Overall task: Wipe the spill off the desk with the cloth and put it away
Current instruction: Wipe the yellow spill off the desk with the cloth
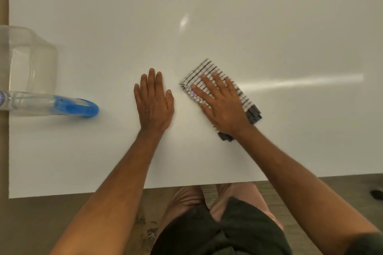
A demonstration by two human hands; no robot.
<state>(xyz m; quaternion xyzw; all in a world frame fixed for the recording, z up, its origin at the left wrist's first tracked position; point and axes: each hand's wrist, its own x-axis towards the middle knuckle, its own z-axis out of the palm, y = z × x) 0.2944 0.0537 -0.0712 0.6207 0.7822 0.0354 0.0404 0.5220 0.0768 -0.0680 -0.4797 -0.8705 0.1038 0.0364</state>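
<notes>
The right hand [222, 107] lies flat with fingers spread, pressing down on the folded striped cloth [204, 72], which sits on the white surface [269, 37] right of centre, angled from far left to near right. The left hand [154, 102] rests open and empty, palm down, just left of the cloth. At the left edge stand a clear container [29, 58] and a blue-handled bottle [62, 105].
</notes>
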